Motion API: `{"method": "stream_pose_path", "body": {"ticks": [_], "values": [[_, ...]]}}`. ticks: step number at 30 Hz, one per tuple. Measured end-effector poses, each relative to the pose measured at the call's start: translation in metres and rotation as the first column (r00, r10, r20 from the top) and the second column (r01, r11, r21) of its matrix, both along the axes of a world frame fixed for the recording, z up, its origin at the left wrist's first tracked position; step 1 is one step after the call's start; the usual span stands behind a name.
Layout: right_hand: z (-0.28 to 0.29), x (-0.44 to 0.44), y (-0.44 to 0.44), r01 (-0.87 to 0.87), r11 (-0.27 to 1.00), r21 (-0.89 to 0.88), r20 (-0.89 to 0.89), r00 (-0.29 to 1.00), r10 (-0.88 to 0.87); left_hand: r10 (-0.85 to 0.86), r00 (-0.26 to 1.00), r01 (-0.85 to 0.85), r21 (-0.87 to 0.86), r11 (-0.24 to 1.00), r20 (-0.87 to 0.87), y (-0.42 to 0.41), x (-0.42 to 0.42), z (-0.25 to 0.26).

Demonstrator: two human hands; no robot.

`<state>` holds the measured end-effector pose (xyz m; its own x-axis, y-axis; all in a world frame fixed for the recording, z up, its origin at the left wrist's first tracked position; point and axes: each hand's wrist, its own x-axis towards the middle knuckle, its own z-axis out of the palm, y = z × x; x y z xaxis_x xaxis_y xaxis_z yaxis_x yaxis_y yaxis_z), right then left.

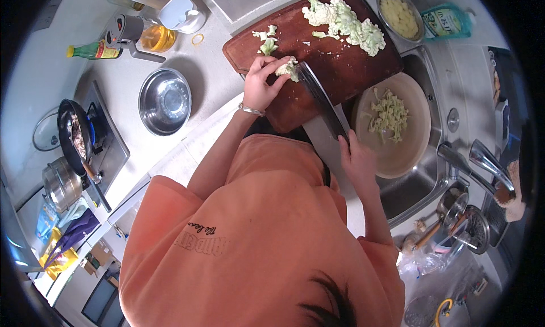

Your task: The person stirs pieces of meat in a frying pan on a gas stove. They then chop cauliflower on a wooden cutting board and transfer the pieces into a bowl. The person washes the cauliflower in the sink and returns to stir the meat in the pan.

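Note:
My left hand pinches a small cauliflower floret against a dark red-brown wooden cutting board. In my right hand is the handle of a kitchen knife, its broad blade slanting up beside the floret. Whether the edge touches the floret I cannot tell. Large cauliflower pieces lie at the board's far right, with small crumbs around them. Cut stem pieces rest just beyond my left hand. Right of the board, cauliflower bits sit in a wide beige basin.
The basin stands in a steel sink with a faucet. A bowl of pale yellow chunks is beyond it. At left are a steel bowl, oil bottles, and a frying pan holding food over a lit blue flame.

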<state>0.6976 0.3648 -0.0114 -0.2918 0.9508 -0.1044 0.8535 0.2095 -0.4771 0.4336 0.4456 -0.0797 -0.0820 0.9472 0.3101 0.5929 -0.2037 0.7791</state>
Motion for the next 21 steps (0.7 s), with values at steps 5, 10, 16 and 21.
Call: {"method": "stream_pose_path", "body": {"ticks": [5, 10, 16, 21], "values": [[0.008, -0.008, 0.01, -0.041, 0.998, -0.049, 0.041, 0.998, 0.043, 0.038, 0.991, -0.036, -0.019, 0.999, 0.129, -0.001, 0.003, -0.003], [0.022, -0.009, 0.012, -0.061, 0.996, -0.068, 0.098, 0.993, 0.067, 0.076, 0.995, -0.077, 0.015, 0.997, 0.066, -0.004, 0.006, -0.004], [0.023, -0.009, 0.011, -0.054, 0.99, -0.131, 0.134, 0.988, 0.071, 0.106, 0.994, -0.106, 0.07, 0.992, 0.002, -0.006, 0.005, -0.005], [0.021, -0.008, 0.011, -0.077, 0.985, -0.152, 0.167, 0.981, 0.102, 0.11, 0.994, -0.111, 0.02, 0.994, 0.015, -0.007, 0.006, -0.005]]}}
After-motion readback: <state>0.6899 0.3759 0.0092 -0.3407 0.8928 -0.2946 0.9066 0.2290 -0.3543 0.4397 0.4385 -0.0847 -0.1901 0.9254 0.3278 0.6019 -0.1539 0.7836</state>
